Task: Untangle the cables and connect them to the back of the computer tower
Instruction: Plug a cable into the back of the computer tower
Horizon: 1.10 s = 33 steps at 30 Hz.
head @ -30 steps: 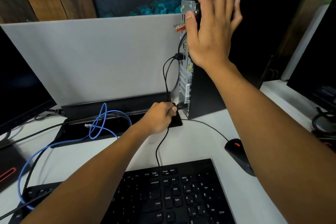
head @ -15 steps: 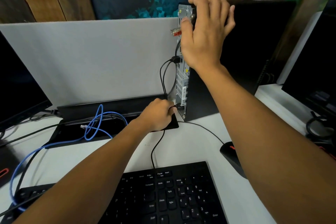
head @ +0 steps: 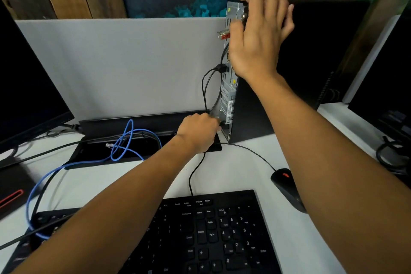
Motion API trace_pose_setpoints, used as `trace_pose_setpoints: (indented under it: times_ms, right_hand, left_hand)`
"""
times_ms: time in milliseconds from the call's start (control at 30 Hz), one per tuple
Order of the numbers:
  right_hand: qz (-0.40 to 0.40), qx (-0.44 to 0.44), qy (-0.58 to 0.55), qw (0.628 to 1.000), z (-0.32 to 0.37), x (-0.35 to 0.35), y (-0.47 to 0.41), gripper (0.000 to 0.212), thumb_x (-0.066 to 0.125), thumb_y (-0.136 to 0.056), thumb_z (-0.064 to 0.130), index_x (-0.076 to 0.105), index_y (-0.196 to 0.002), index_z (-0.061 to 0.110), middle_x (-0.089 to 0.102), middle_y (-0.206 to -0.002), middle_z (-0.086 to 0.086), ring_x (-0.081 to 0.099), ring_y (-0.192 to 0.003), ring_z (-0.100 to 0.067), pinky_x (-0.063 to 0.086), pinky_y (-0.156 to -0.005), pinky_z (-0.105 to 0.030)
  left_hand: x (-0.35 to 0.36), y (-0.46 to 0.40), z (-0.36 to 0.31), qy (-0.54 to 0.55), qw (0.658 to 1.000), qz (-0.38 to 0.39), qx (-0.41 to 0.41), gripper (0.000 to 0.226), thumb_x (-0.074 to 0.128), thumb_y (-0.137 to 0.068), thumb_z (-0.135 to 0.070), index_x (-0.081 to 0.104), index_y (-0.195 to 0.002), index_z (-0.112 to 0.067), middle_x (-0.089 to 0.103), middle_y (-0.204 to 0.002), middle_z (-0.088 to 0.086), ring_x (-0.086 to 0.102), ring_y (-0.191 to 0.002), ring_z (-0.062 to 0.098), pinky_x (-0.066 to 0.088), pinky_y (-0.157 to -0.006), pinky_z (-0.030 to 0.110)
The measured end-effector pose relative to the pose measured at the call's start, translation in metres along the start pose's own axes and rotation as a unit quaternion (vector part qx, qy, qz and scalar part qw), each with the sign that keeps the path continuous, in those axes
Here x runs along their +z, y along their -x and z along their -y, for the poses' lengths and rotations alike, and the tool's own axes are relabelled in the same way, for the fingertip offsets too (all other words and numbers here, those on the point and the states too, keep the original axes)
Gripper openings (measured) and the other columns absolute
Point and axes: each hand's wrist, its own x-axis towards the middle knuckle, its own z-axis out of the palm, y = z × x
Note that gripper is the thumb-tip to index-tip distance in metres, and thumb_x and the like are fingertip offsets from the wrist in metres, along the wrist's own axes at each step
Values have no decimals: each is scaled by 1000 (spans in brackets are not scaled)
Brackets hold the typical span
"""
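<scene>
A black computer tower (head: pixel 311 55) stands upright on the white desk, its metal back panel (head: pixel 228 95) facing left. My right hand (head: pixel 260 35) grips the tower's top rear corner. My left hand (head: pixel 199 132) pinches a black cable plug against the bottom of the back panel; the plug itself is hidden by my fingers. That black cable (head: pixel 193 176) runs down to the keyboard (head: pixel 206 233). Two other black cables (head: pixel 206 87) are plugged in midway up the panel. A blue network cable (head: pixel 124 140) lies looped on the left, its clear plug (head: pixel 109 145) free.
A black mouse (head: pixel 287 187) lies right of the keyboard, its cord leading toward the tower. An open black cable tray (head: pixel 106 153) runs along the grey divider (head: pixel 120 62). Monitors stand at far left (head: pixel 29 95) and far right (head: pixel 384 95). More coiled cables (head: pixel 391 153) lie at right.
My left hand has pushed the black plug rightward until it meets the bottom of the back panel. My right hand stays on the tower's top corner.
</scene>
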Motion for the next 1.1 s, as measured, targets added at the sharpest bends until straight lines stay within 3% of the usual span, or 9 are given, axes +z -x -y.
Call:
trace_pose_setpoints:
  times_ms: [133, 233, 300, 433, 533, 667, 900, 1000, 1100]
  right_hand:
    - [16, -15, -14, 1000, -6, -3, 10, 43, 47, -100, 32, 60, -138, 16, 55, -143, -6, 39, -145, -30, 21, -121, -57]
    - [40, -18, -26, 999, -9, -10, 18, 49, 45, -105, 35, 51, -149, 15, 44, -157, -8, 28, -153, -30, 27, -120, -57]
    - [73, -14, -21, 997, -9, -16, 17, 52, 44, -104, 37, 46, -152, 17, 40, -161, -6, 23, -155, -28, 27, -119, -57]
    - [105, 0, -21, 994, -8, -23, 15, 56, 44, -103, 40, 43, -154, 19, 36, -163, -5, 19, -156, -26, 27, -120, -57]
    - [112, 5, -18, 994, -5, -23, 15, 56, 46, -102, 40, 43, -153, 19, 35, -163, -5, 18, -156, -26, 27, -120, -57]
    - [127, 0, -22, 992, -8, -26, 14, 57, 46, -102, 42, 41, -155, 20, 33, -164, -4, 16, -157, -25, 26, -120, -57]
    - [135, -6, -12, 991, -9, -28, 16, 59, 45, -102, 43, 38, -157, 21, 30, -166, -4, 14, -158, -26, 24, -122, -56]
    - [140, 6, -35, 990, -4, -28, 18, 62, 48, -102, 40, 34, -159, 20, 22, -169, -7, 8, -159, -29, 21, -124, -56]
    - [159, 49, -104, 981, 7, -33, 49, 66, 56, -100, 30, 31, -161, 21, 11, -172, -9, 5, -159, -29, 18, -125, -44]
  left_hand:
    - [15, 11, 3, 80, 988, -117, -56, 28, 51, -101, -48, 65, -95, -24, 68, -82, -2, 66, -84, 26, 48, -81, 38]
    - [15, 15, 8, 298, 916, -192, -189, 37, 65, -91, -55, 57, -80, -21, 64, -69, -4, 63, -75, 21, 48, -68, 31]
    - [6, 13, 16, 403, 859, -193, -248, 36, 72, -89, -49, 61, -101, -17, 70, -82, -2, 64, -89, 18, 43, -76, 25]
    - [-16, 2, 30, 447, 869, -56, -205, 78, 79, -86, -39, 43, -151, -14, 77, -82, -5, 67, -95, 4, 43, -97, 22]
    - [-24, -13, 31, 484, 847, -16, -218, 63, 80, -88, -22, 53, -144, -15, 78, -83, -1, 72, -81, 2, 48, -80, 14]
    - [-20, -30, 26, 548, 791, -64, -265, 9, 72, -91, 1, 74, -90, -8, 76, -99, 16, 72, -73, 11, 55, -60, 12]
    - [-4, -24, 23, 526, 802, -67, -276, 10, 70, -93, -1, 72, -102, -1, 73, -102, 11, 72, -101, 22, 56, -80, 15]
    - [-4, 0, 36, 432, 860, -76, -261, 40, 70, -94, -12, 62, -133, -3, 71, -115, 7, 61, -121, 20, 42, -101, 17]
    - [-14, 40, 47, 352, 912, -97, -187, 28, 68, -93, -12, 72, -121, -9, 75, -104, 2, 70, -104, 17, 49, -104, 27]
